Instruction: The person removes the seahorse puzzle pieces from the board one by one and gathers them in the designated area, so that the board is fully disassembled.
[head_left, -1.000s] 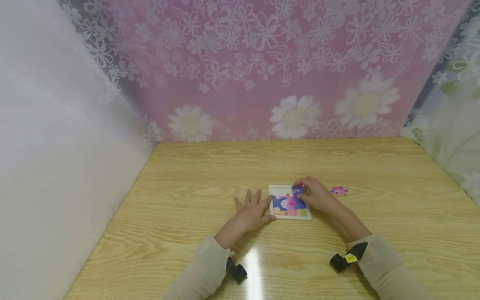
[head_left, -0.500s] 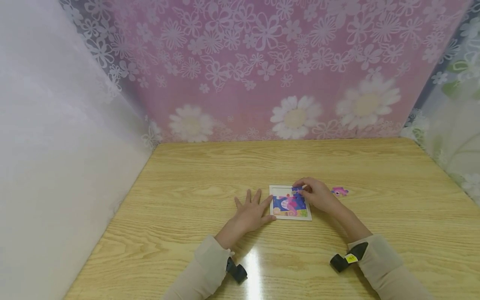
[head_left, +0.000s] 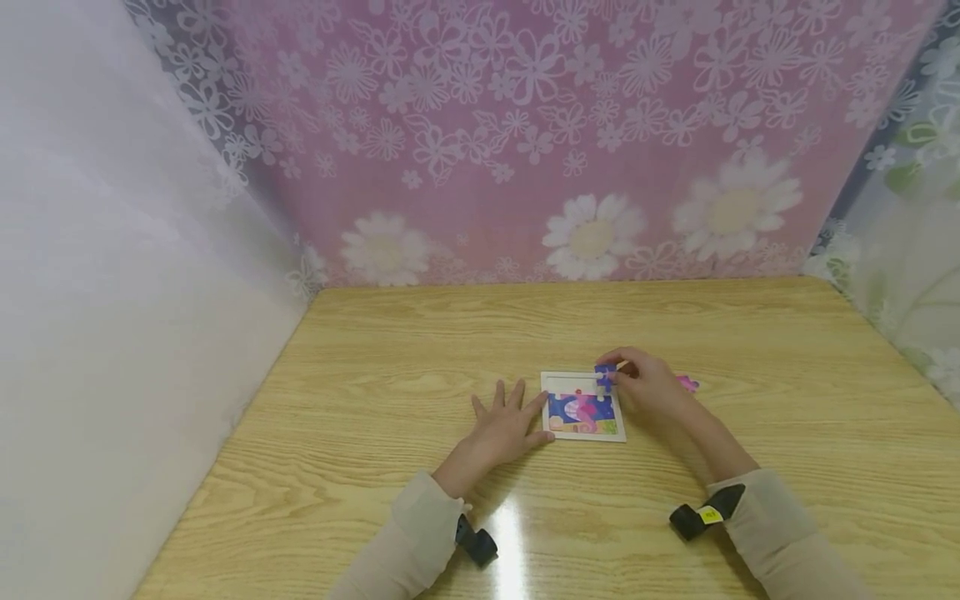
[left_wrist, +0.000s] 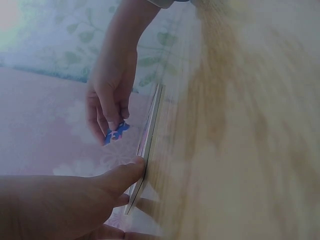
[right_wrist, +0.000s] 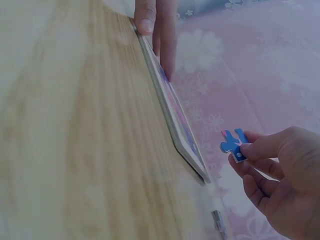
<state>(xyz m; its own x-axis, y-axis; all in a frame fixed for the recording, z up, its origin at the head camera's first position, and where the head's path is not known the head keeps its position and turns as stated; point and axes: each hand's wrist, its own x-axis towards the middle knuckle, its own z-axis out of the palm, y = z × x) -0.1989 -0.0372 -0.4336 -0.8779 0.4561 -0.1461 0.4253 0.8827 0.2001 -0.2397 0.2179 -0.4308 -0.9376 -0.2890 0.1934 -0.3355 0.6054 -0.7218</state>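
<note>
A white-bordered picture puzzle tray (head_left: 592, 437) lies flat on the table, its lower part filled with a pink and blue picture. My left hand (head_left: 504, 433) rests beside it with spread fingers; thumb and index finger touch the tray's left edge. Over the upper right corner, my right hand (head_left: 651, 390) pinches a blue jigsaw piece (head_left: 604, 372) between thumb and fingers. In the right wrist view that blue piece (right_wrist: 232, 145) shows pink marks and is held clear of the tray (right_wrist: 180, 135). A pink jigsaw piece (head_left: 687, 383) lies right of the tray, partly hidden behind the right hand.
The wood-grain table (head_left: 375, 358) stretches out around the tray. Behind it hangs a pink flowered curtain (head_left: 465, 192), with a pale wall or sheet (head_left: 150, 250) on the left. Black wrist cameras (head_left: 477, 546) are strapped over both sleeves.
My right hand has lifted the blue piece off the tray's upper right corner and moved slightly up and right, now covering part of the pink piece. The left hand stays in place.
</note>
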